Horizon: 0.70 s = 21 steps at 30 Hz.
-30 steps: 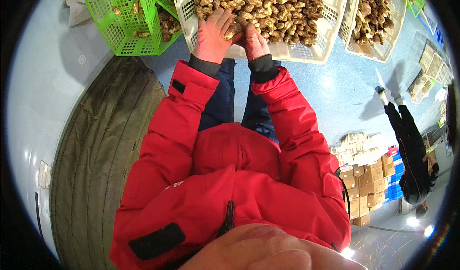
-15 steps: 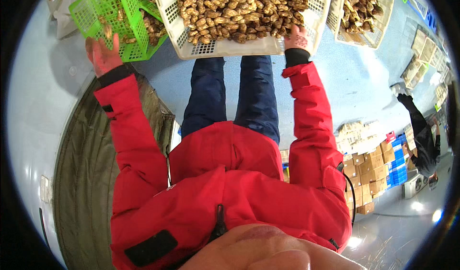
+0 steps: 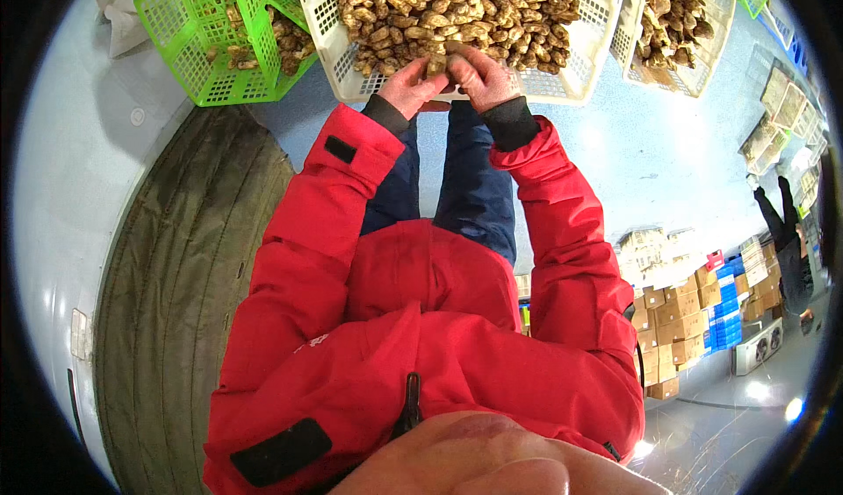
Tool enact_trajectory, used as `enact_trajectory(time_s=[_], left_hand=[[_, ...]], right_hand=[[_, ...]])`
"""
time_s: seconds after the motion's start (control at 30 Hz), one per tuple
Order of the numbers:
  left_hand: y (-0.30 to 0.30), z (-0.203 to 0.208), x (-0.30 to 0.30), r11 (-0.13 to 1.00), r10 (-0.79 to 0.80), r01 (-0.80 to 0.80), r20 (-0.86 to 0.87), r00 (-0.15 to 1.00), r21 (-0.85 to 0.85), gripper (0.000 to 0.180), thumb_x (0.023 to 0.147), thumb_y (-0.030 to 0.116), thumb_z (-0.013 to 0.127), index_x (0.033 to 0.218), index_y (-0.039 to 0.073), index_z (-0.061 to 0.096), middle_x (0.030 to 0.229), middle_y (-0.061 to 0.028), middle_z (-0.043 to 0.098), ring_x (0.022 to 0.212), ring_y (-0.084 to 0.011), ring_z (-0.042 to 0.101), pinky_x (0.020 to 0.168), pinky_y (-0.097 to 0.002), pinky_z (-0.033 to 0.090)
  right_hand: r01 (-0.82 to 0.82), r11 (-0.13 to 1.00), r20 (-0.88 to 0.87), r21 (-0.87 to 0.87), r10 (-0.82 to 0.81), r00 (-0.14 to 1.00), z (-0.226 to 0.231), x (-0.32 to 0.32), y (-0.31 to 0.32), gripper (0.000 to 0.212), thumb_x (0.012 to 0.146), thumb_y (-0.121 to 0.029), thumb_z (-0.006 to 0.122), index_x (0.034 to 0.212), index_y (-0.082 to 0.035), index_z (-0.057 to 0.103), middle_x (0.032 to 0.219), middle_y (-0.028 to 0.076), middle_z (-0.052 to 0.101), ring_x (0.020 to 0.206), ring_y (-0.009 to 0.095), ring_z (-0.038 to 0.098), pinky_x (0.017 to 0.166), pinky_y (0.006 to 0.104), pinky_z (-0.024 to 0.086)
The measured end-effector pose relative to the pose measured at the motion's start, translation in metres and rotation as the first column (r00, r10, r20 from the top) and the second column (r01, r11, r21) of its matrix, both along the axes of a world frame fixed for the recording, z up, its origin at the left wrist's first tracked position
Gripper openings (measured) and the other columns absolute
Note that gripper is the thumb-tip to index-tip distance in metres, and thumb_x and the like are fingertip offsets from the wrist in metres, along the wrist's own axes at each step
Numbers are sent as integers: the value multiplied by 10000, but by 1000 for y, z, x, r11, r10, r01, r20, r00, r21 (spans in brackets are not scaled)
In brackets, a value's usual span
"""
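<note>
A broad white plastic crate (image 3: pixel 562 89) stands in front of me, piled with brown, stubby mushrooms (image 3: pixel 439 10). Over its near edge my two hands meet. My left hand (image 3: pixel 406 89) is closed, thumb and fingers pinching a small mushroom (image 3: pixel 436 65). From the other side my right hand (image 3: pixel 488 81) curls its fingers in against the same mushroom, partly hiding it. To the left, a green plastic crate (image 3: pixel 180 65) holds a few mushrooms, away from both hands.
At the right stands another white crate (image 3: pixel 698 78) of darker mushrooms. A dark quilted sheet (image 3: pixel 167 319) hangs or lies to my left. Cardboard boxes (image 3: pixel 680 319) and blue crates (image 3: pixel 725 311) are stacked farther right, near another person in dark clothes (image 3: pixel 795 276).
My left hand has come right from beside the green crate, where a mushroom was near its fingers. My right hand has shifted left from the white crate's right side, and the two now meet at a mushroom.
</note>
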<state>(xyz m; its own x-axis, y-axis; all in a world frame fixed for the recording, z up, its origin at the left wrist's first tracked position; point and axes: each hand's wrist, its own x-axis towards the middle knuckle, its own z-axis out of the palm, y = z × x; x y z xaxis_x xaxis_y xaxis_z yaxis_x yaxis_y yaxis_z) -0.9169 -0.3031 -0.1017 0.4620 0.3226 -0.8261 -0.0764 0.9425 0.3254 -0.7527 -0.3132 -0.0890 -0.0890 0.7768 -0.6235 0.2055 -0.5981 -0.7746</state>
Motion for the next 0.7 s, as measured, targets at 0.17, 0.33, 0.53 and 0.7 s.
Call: enact_trajectory(time_s=[0.17,0.33,0.53,0.7], left_hand=[[15,10,-34,999,18,-28,-220,975,-40,329,836,188,510,1116,26,446,963,-89,575,750,-151,579,576,-246,487],[33,23,-86,988,149,-152,-335,931,16,352,808,249,560,1080,40,484,920,-69,580,702,-131,557,570,-259,453],[32,17,-105,959,277,-256,-191,942,125,317,831,233,525,1102,83,458,961,-81,562,787,-159,566,616,-273,476],[30,18,-83,963,253,-239,-113,961,124,334,852,305,473,1084,68,453,987,-94,552,787,-171,555,594,-248,459]], right_hand=[[-86,982,459,168,0,889,-28,-11,14,208,761,-232,515,926,-119,572,819,111,565,794,269,545,655,367,442],[-644,764,838,42,324,439,-76,-45,42,234,728,-180,511,959,-172,544,864,59,524,813,258,539,634,376,461],[-731,681,795,-46,468,386,-56,-11,34,137,723,-158,491,849,-162,544,796,62,526,771,257,547,616,372,468],[-506,861,892,-54,269,364,-105,100,-15,127,721,-227,548,815,-145,574,773,129,561,743,292,563,635,406,459]])
